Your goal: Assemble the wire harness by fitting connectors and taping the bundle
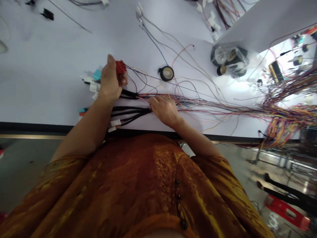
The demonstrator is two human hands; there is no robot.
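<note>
My left hand (109, 82) grips a small red connector (121, 67) with thin wires running out of it, held just above the white table (49, 76). My right hand (165, 109) rests palm down on a long bundle of coloured wires (223, 107), fingers curled over the point where the loose wires meet black taped branches (128, 114). White and teal connectors (92, 82) lie just left of my left hand.
A roll of black tape (166, 73) lies beyond the wires. A clear bag with more rolls (230, 61) sits at the back right. Loose wires and white plugs (213, 19) are scattered at the far side. A thick mass of coloured wire (292, 115) hangs off the table's right end.
</note>
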